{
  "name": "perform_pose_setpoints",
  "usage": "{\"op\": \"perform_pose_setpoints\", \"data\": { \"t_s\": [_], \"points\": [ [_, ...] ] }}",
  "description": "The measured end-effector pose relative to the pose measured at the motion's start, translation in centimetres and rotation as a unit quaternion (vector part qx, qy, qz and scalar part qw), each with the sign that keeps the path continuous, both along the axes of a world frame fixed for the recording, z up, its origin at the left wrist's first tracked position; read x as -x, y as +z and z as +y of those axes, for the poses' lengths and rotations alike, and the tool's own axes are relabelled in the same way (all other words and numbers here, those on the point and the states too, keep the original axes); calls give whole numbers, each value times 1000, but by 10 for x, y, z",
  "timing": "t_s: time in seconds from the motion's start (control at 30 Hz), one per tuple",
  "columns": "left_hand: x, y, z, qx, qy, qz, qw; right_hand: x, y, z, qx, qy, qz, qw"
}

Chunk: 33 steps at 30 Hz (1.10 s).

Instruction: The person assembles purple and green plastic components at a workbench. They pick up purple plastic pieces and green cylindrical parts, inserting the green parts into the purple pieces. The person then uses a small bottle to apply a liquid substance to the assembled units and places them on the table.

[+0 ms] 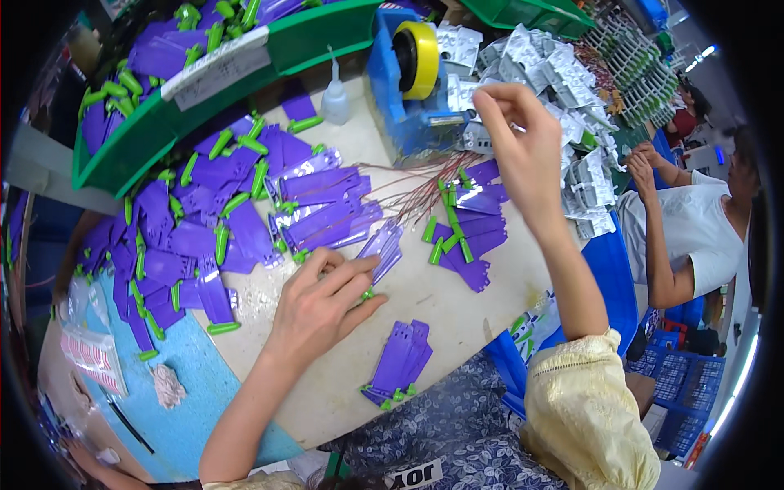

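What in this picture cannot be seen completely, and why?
In the head view:
Shiny purple flat plastic piece: near end partly hidden by the left hand.
Thin reddish-brown wires: too fine to follow individually.
Long green plastic bin: cut off by top edge.

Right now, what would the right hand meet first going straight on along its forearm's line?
Probably the heap of pale grey parts just beyond the right hand; depth is unclear, so it might pass above them.
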State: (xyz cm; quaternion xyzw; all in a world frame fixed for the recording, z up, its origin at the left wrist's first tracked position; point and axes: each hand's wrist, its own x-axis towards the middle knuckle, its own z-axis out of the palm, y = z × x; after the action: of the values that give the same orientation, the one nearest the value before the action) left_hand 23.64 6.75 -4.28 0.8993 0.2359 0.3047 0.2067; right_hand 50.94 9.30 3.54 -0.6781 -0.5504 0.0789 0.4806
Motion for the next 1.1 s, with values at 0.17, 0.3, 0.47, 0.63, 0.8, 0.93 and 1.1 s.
{"op": "perform_pose_setpoints", "data": {
  "t_s": [0.17, 0.3, 0.47, 0.63, 0.8, 0.93, 1.1],
  "points": [
    [-5, -2, 4, 5, -18, -16, 1000, -18, 4, 17, 171, 52, 341, 923],
    [-8, 1, 4, 7, -10, -13, 1000, -1, 0, -7, 193, 27, 291, 937],
    [-3, -3, 2, 49, 13, -18, 999, 5, 6, -16, 293, 95, 124, 943],
    [-5, -1, 3, 95, 29, -22, 995, 54, -35, -75, 217, 325, 152, 908],
    [-7, -9, -9, 47, 57, -100, 992, 57, -49, -70, 236, 327, 33, 914],
    [-6, -14, -22, 5, 87, -53, 995, 60, -51, -71, 162, 297, -31, 941],
    [-11, 0, -20, 83, 97, 9, 992, 61, -39, -48, 216, 206, 6, 954]
  ]
}}
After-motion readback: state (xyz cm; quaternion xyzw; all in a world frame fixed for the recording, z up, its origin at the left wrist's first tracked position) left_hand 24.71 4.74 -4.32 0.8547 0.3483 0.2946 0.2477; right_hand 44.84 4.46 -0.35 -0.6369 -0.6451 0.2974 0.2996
